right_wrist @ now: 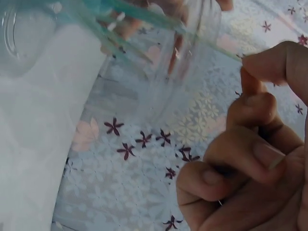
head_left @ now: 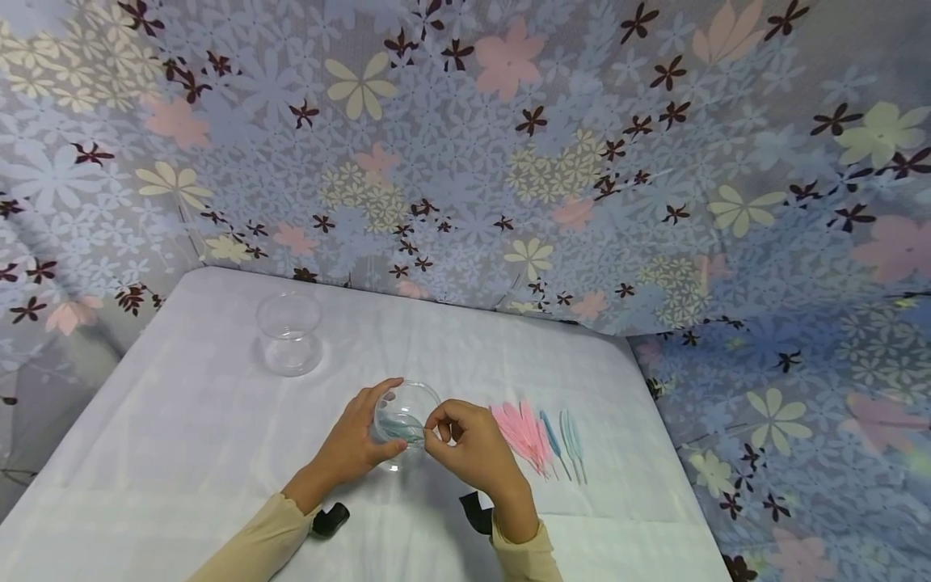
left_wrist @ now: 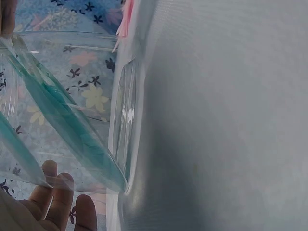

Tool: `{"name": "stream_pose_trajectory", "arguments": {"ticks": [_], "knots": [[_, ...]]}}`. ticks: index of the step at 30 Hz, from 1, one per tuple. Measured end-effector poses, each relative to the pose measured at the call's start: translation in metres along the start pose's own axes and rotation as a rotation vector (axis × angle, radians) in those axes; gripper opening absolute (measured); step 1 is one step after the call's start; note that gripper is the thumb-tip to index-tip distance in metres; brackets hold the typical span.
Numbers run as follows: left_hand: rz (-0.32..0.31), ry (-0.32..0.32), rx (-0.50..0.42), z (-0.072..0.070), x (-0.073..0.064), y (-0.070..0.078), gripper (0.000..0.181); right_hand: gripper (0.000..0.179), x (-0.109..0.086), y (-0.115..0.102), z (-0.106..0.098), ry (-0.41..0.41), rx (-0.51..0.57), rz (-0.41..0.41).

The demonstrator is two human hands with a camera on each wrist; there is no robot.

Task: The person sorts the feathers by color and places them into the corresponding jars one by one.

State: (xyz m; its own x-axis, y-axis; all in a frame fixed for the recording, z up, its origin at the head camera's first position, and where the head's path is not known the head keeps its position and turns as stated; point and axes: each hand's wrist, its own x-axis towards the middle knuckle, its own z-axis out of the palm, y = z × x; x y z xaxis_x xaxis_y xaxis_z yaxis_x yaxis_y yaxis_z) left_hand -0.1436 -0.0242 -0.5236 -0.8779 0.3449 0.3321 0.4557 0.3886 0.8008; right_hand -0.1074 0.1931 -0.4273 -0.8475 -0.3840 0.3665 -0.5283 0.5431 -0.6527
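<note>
A clear plastic jar (head_left: 418, 391) with a wide rim is gripped by my left hand (head_left: 352, 440), thumb and fingers around its side. Teal feathers (left_wrist: 67, 115) lean inside it, seen through the wall in the left wrist view. At the rim my right hand (head_left: 473, 444) pinches the thin quill (right_wrist: 224, 50) of one teal feather between thumb and index finger. The other fingers of that hand are curled. That feather's vane is inside the jar, its quill end sticking out past the rim.
A second clear jar (head_left: 288, 333) stands at the back left of the white-covered table (head_left: 182, 420). Right of my right hand lie pink feathers (head_left: 522, 432), a darker blue feather (head_left: 553, 440) and pale teal feathers (head_left: 571, 436). Flowered fabric (head_left: 465, 162) hangs behind the table.
</note>
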Motion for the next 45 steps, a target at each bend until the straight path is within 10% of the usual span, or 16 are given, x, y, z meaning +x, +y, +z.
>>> {"name": "stream_pose_trajectory", "arguments": {"ticks": [8, 33, 45], "knots": [[0.0, -0.003, 0.004, 0.0, 0.001, 0.002, 0.091, 0.019, 0.003, 0.004, 0.008, 0.046, -0.052, -0.021], [0.004, 0.004, 0.009, 0.001, 0.0, 0.001, 0.089, 0.005, 0.016, -0.015, 0.022, -0.016, -0.271, 0.299], [0.003, 0.001, 0.004, 0.002, -0.001, -0.001, 0.089, 0.005, 0.009, -0.012, 0.021, 0.041, -0.252, 0.272]]}}
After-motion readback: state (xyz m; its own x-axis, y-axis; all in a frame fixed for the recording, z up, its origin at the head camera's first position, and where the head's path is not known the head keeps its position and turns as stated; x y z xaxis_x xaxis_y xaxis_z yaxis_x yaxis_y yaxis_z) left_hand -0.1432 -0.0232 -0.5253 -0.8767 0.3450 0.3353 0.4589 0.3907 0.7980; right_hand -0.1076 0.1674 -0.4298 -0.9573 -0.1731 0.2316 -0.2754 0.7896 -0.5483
